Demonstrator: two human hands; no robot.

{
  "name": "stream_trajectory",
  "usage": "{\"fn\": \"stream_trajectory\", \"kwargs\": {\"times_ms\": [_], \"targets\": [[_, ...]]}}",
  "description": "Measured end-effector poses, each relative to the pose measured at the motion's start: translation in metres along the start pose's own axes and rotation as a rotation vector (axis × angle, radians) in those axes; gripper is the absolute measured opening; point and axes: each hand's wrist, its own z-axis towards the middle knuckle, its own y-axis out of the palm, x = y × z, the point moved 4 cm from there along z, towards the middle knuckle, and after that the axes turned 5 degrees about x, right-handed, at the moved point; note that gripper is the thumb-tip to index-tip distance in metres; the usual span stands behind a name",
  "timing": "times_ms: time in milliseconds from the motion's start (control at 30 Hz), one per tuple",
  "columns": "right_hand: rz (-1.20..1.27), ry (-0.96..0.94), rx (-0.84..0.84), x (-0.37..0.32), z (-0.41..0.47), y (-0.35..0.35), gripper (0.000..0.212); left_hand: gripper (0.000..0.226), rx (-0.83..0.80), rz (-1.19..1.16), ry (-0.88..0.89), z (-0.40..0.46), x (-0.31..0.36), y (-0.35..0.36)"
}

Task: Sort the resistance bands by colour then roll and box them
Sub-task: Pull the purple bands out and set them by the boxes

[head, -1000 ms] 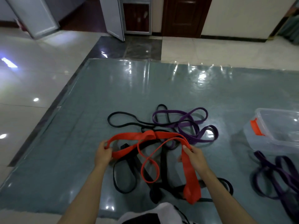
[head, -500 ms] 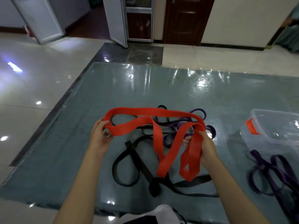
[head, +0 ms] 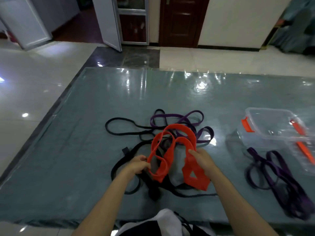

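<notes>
Both hands grasp a looped red band: left hand pinching one loop, right hand gripping another.

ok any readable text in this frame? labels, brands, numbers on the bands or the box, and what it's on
None readable.
Red band, held by left hand and right hand: no print visible.
Purple bands and black bands: plain, and blurred.
Clear plastic box: no label visible.
</notes>
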Motion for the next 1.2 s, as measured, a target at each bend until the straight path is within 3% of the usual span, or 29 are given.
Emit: {"fn": "stream_trajectory", "kwargs": {"times_ms": [233,467,567,633,700,833,967,1067,1200], "targets": [[0.006,0.043,0.002,0.026,0.001,-0.035,0.02,0.054,0.155,0.077,0.094,0.021,0.03,0.011],[0.089,0.136,0.037,0.062,-0.009,-0.034,0.017,0.077,0.237,-0.256,0.13,0.04,0.048,0.043],[0.106,0.145,0.047,0.073,-0.014,-0.033,0.031,0.081,0.303,-0.11,0.127,0.05,0.05,0.049],[0.121,0.13,0.055,0.076,-0.017,-0.033,0.037,0.084,0.443,0.169,0.112,0.05,0.054,0.042],[0.136,0.11,0.067,0.076,-0.018,-0.034,0.039,0.071,0.514,0.359,0.142,0.05,0.064,0.035],[0.169,0.087,0.082,0.072,-0.014,-0.034,0.039,0.028,0.391,0.215,0.194,0.063,0.075,0.027],[0.199,0.073,0.101,0.064,-0.004,-0.024,0.037,0.018,0.317,-0.01,0.166,0.065,0.075,0.033],[0.238,0.092,0.085,0.052,0.004,-0.011,0.04,0.017,0.29,-0.111,0.173,0.065,0.07,0.042],[0.29,0.109,0.054,0.038,0.022,0.012,0.036,0.052,0.253,-0.206,0.15,0.064,0.067,0.05]]}}
